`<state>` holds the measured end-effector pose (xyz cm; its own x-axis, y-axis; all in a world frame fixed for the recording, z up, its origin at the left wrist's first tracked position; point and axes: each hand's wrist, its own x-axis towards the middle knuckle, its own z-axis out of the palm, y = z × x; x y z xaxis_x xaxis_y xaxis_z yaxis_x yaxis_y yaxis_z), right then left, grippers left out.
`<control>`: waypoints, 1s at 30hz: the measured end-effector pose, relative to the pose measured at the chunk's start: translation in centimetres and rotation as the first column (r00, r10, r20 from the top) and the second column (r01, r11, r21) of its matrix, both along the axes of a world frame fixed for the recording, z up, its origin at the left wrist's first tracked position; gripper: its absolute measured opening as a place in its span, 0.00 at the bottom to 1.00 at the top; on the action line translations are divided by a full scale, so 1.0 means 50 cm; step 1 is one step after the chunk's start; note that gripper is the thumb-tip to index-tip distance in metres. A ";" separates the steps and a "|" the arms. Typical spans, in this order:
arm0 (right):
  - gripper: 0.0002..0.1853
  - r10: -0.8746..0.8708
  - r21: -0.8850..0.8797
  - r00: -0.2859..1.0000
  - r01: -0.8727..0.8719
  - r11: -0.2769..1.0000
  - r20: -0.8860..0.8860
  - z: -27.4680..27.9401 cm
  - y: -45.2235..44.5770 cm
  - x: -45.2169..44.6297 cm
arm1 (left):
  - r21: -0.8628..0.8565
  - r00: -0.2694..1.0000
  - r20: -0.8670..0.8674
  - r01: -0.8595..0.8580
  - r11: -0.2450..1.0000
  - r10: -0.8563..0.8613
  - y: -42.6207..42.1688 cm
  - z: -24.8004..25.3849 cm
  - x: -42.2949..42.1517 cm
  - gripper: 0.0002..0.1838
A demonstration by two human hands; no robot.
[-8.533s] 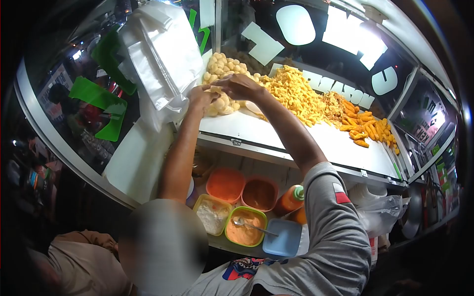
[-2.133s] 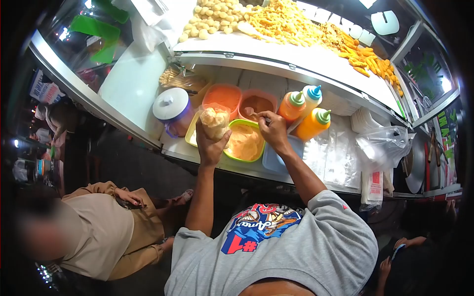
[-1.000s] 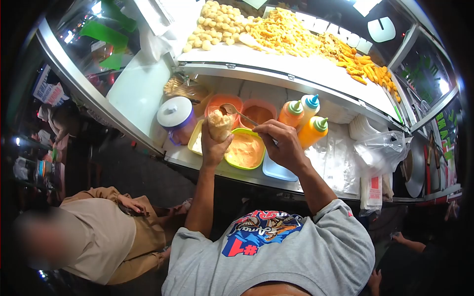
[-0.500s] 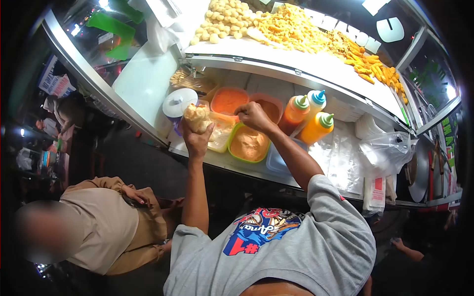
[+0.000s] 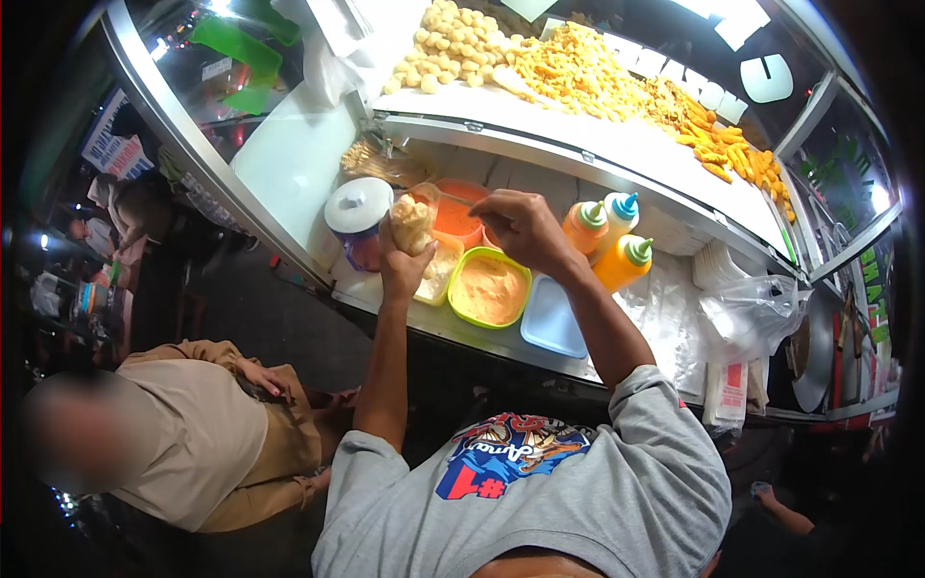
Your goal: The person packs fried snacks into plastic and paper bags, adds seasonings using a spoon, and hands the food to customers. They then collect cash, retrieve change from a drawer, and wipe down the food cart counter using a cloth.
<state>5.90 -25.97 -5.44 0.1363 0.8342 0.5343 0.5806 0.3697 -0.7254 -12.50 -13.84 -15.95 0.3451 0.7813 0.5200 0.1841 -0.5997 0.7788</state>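
Note:
My left hand (image 5: pixel 400 267) is wrapped round a clear plastic bag of pale food balls (image 5: pixel 412 222), held upright above the tub of white sauce (image 5: pixel 439 272). Fingers pinched, my right hand (image 5: pixel 520 226) grips a spoon (image 5: pixel 451 197) that points left toward the bag's opening; the spoon's far end is hard to make out. Under the hands are a tub of orange-red sauce (image 5: pixel 461 217) and a green-rimmed tub of light orange sauce (image 5: pixel 489 287). The dark sauce tub is mostly hidden behind my right hand.
Squeeze bottles (image 5: pixel 621 262) stand right of my right hand, near a blue lid (image 5: pixel 553 316). A white-lidded container (image 5: pixel 358 207) is at left. Fried food (image 5: pixel 578 72) lies on the upper shelf. A person (image 5: pixel 193 433) sits at lower left; plastic bags (image 5: pixel 752 313) hang right.
The bag was filled beside the heap of balls earlier and now is above the sauces. Since half a second ago, both hands have shifted right, and the spoon shows near the bag's opening.

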 end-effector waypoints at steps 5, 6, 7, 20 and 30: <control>0.07 -0.151 0.157 0.983 0.134 0.979 0.101 -0.009 -0.012 0.016 | -0.005 1.000 0.025 0.005 1.000 -0.005 0.021 -0.026 -0.009 0.40; 0.09 -0.173 0.128 0.980 0.161 0.979 0.094 -0.027 -0.004 0.024 | 0.110 0.997 -0.012 -0.070 0.991 0.072 0.022 -0.035 -0.014 0.40; 0.10 -0.204 0.097 0.975 0.195 0.976 0.093 -0.056 0.014 0.024 | 0.190 0.991 -0.029 -0.124 0.974 0.132 0.026 -0.046 -0.024 0.34; 0.04 -0.473 0.357 0.880 0.454 0.817 -0.037 -0.042 -0.507 0.208 | -0.181 0.940 0.340 0.084 0.980 -0.018 -0.319 -0.024 -0.103 0.37; 0.30 -0.613 -0.585 0.509 0.805 0.092 0.604 -0.614 -1.121 0.788 | -0.247 0.940 0.341 0.102 0.964 -0.012 -0.313 -0.098 -0.163 0.34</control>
<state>45.28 -82.05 -36.12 0.9034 0.4125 -0.1172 0.3734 -0.8911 -0.2578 -20.63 -29.47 -20.86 0.2346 0.8874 0.3968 -0.1420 -0.3725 0.9171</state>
